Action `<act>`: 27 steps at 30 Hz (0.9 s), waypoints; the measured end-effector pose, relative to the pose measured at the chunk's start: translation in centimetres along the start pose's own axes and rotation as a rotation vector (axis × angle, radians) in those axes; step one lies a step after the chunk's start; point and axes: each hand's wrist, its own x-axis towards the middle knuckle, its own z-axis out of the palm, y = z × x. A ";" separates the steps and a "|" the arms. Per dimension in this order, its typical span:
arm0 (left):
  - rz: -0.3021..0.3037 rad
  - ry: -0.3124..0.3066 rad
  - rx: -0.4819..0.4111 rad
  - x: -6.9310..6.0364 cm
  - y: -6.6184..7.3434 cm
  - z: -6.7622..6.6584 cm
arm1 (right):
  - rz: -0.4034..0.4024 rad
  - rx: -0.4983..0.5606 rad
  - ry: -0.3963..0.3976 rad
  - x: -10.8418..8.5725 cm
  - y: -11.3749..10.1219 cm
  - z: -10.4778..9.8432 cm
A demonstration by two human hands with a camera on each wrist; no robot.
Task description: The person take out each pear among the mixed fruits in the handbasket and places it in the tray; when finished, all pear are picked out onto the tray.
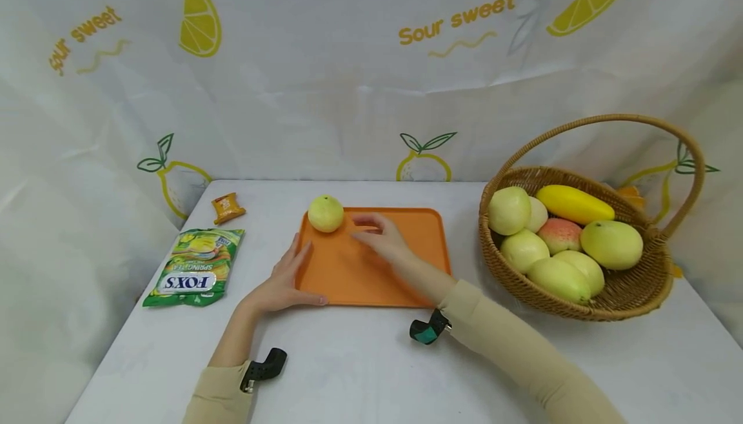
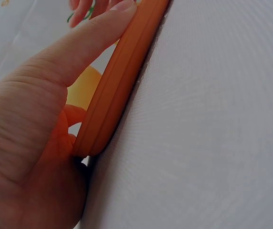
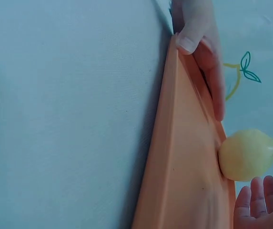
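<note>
Beige sleeves [image 1: 522,359] before a smooth, round, pale yellow-green fruit [image 1: 326,213].

Your table [image 1: 360,366] had a white, finely textured surface, and its far edge met the printed backdrop [image 1: 325,88]. In the middle, you had an orange tray [image 1: 360,288] lying flat. On your left lay a green FOX'S packet [image 1: 200,253], its lettering upside down to you, with a small orange-wrapped packet [image 1: 228,208] just beyond it. On your right stood a wicker basket [image 1: 504,268], apart from the tray.
</note>
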 end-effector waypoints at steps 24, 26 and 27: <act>-0.024 -0.013 0.020 -0.3 0.4 -0.1 | 0.008 -0.035 -0.193 -7.9 -2.3 -7.0; -0.023 -0.014 0.022 -0.2 0.4 -0.1 | 0.008 -0.031 -0.207 -8.4 -2.4 -7.7; -0.024 -0.015 0.023 -0.2 0.4 -0.1 | 0.009 -0.033 -0.214 -8.7 -2.4 -8.0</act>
